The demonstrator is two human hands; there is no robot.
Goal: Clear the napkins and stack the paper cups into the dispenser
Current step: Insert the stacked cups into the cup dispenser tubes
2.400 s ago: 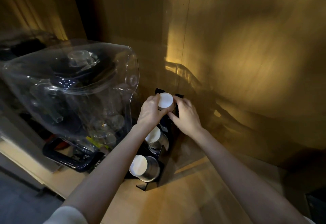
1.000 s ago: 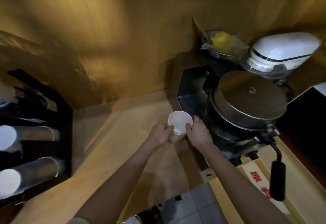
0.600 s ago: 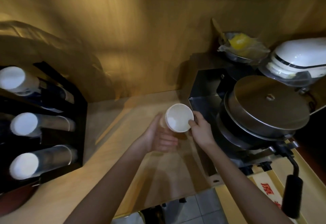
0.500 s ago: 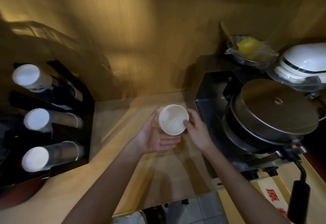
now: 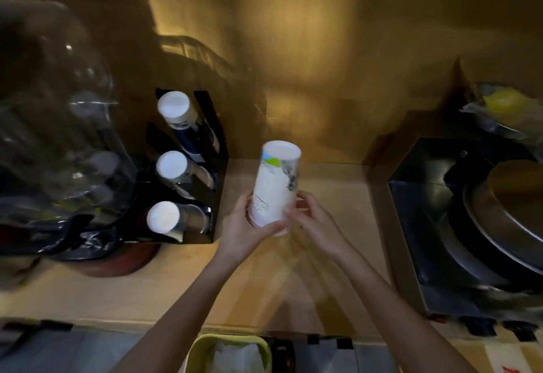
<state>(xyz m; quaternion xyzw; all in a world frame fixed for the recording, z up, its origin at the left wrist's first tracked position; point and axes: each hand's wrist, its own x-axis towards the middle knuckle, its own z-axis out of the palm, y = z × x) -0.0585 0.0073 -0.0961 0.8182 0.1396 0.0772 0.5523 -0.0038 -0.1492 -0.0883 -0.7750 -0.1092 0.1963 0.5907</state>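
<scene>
Head view: both hands' grip clasps the cup stack [image 5: 274, 187]; dispenser [image 5: 216, 173] holds three cup rows.

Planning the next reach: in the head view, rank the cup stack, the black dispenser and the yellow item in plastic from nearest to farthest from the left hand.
1. Cup stack: gripped at its lower end by the left hand.
2. Black dispenser: just to the hand's left on the counter.
3. Yellow item in plastic: far right, at the back.
</scene>
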